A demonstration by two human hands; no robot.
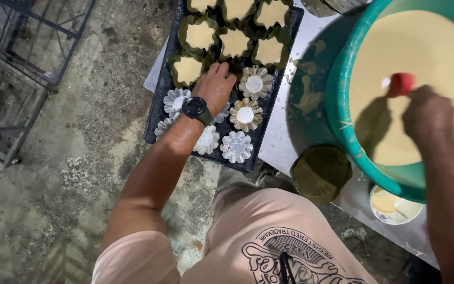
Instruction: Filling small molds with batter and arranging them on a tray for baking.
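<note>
My left hand [215,85], with a black watch on the wrist, rests on a dark baking tray [156,113], its fingers on a leaf-lined mould. The tray's far rows hold several leaf-lined moulds [200,36] filled with pale yellow batter. Several empty fluted metal moulds [236,146] sit in the near rows. My right hand [426,114] grips a red-handled scoop [401,83] over a large green basin [342,113] full of the same batter [411,63].
A stack of round green leaf pieces [321,172] lies beside the basin on a batter-spattered metal tabletop [279,137]. A small white cup [392,206] with batter stands under the basin's rim. A metal rack [22,68] stands on the concrete floor at left.
</note>
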